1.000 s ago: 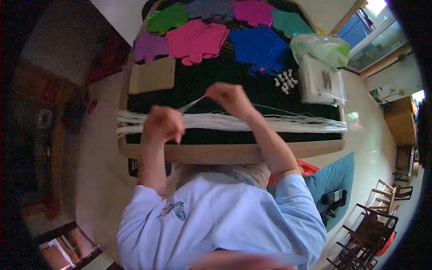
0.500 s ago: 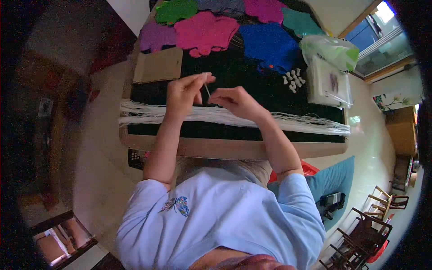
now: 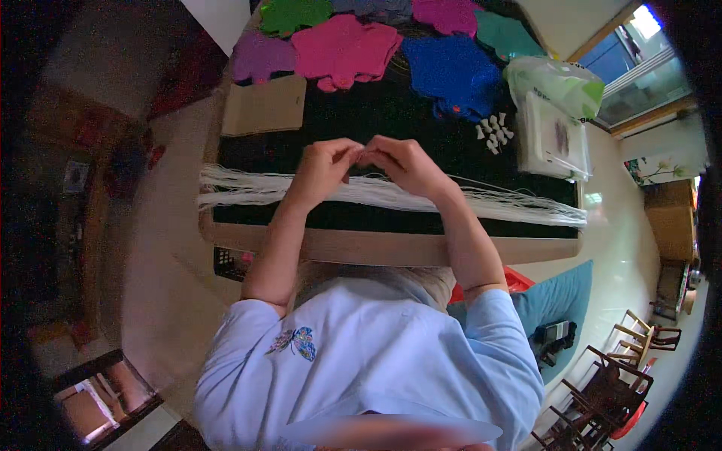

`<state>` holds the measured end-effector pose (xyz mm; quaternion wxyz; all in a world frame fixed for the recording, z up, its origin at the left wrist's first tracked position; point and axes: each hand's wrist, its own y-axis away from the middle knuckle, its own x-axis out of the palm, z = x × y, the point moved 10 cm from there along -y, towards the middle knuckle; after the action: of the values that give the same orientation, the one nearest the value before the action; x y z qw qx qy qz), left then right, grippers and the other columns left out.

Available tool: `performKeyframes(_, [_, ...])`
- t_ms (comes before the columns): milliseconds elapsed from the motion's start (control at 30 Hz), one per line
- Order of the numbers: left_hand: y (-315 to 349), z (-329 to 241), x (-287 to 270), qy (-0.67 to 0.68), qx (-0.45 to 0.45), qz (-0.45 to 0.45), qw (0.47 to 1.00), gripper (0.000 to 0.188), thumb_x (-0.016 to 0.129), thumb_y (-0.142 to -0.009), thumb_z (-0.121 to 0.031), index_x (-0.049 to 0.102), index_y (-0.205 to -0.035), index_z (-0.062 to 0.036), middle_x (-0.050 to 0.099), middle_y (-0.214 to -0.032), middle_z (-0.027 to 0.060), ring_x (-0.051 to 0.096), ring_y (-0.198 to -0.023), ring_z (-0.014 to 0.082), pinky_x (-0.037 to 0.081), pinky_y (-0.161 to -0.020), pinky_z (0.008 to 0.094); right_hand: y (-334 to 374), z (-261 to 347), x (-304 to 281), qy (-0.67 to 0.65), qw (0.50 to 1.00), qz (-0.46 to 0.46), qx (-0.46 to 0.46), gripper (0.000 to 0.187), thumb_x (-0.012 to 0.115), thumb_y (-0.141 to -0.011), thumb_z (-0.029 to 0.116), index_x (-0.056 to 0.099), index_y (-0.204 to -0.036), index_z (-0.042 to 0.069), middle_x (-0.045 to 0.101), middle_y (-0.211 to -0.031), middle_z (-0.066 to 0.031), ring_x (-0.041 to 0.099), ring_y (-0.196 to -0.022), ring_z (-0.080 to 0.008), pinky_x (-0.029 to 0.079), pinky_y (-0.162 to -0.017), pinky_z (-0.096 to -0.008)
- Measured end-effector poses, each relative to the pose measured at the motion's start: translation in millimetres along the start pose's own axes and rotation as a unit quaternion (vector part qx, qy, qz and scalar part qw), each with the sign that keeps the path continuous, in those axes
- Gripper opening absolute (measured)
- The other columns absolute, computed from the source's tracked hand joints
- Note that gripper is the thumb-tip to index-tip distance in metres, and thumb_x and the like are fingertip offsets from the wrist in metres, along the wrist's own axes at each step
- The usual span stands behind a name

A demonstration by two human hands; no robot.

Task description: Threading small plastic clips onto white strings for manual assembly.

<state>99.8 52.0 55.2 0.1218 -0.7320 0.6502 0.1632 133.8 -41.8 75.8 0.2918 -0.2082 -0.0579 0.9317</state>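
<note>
**Operator:** White thread is what you are handling. In the head view, your left hand [image 3: 323, 161] and right hand [image 3: 402, 161] meet fingertip to fingertip above the black cloth [image 3: 391, 120] on the table [image 3: 376, 246]. Both hands are pinched closed; whatever sits between the fingertips is too fine to make out, though a single thread is the likely candidate.

**Inspector:** Where does the work material lie?

**Operator:** The long bundle of white threads [image 3: 481, 203] runs across the cloth from left to right, just below your wrists and passing under your left forearm. Beyond your hands lie felt cut-outs: a pink felt shape [image 3: 342, 49], a blue felt shape [image 3: 451, 71] and a purple felt shape [image 3: 259, 56]. A tan card [image 3: 263, 105] sits at the far left, small white pieces [image 3: 492, 131] at the right, beside a clear plastic box [image 3: 553, 135] and a green-and-white bag [image 3: 556, 79].

**Inspector:** Which step applies?

**Operator:** Judged from the posture, you are working one strand at the fingertips, separating or knotting it. Any following move calls for steady tension and for keeping the bundle undisturbed.
</note>
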Motion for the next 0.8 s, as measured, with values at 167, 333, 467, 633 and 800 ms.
performKeyframes(167, [11,-25,13,0.443,0.003,0.176,0.879,0.018,0.053,-0.088,-0.016,0.062,-0.091,0.0,0.064,-0.081,0.0054,0.052,-0.054,0.0056,0.042,-0.047,0.0211,-3,0,-12,0.002,0.999,-0.038,-0.012,0.01,0.05,-0.087,0.008,0.054,-0.091,0.001,0.06,-0.078,-0.0116,0.058,-0.07,-0.0199,0.046,-0.065,-0.0302])
performKeyframes(333, [2,-1,-7,0.102,0.057,-0.005,0.993,0.025,0.047,-0.091,-0.021,0.059,-0.103,-0.0031,0.061,-0.076,0.0077,0.051,-0.054,0.0074,0.039,-0.047,0.0196,-1,0,-11,0.039,0.998,-0.034,-0.02,0.01,0.051,-0.086,0.008,0.054,-0.092,0.0,0.06,-0.078,-0.0118,0.057,-0.071,-0.0179,0.046,-0.066,-0.0298])
performKeyframes(467, [17,-30,-7,0.477,0.041,0.084,0.874,0.026,0.048,-0.09,-0.02,0.06,-0.099,0.0006,0.061,-0.073,0.0059,0.052,-0.056,0.0093,0.04,-0.049,0.0209,0,9,-15,-0.009,0.998,-0.03,-0.051,0.009,0.048,-0.087,0.005,0.053,-0.089,-0.002,0.057,-0.076,-0.0095,0.052,-0.07,-0.0115,0.043,-0.064,-0.0253])
performKeyframes(633, [22,1,17,0.035,0.007,0.245,0.969,0.034,0.045,-0.09,-0.022,0.05,-0.118,-0.0023,0.059,-0.108,0.0101,0.053,-0.058,0.01,0.043,-0.052,0.0219,0,5,-11,0.003,1.0,-0.007,-0.029,0.009,0.05,-0.086,0.006,0.053,-0.088,-0.002,0.057,-0.076,-0.0089,0.053,-0.07,-0.0114,0.044,-0.063,-0.0249])
performKeyframes(800, [15,-31,-16,0.418,0.021,0.007,0.908,0.029,0.048,-0.089,-0.027,0.061,-0.099,-0.0028,0.063,-0.082,0.0033,0.049,-0.053,0.0065,0.041,-0.048,0.0213,1,11,-3,0.002,1.0,0.009,-0.02,0.011,0.052,-0.086,0.01,0.055,-0.09,0.0,0.06,-0.079,-0.0112,0.057,-0.073,-0.0148,0.046,-0.068,-0.0292])
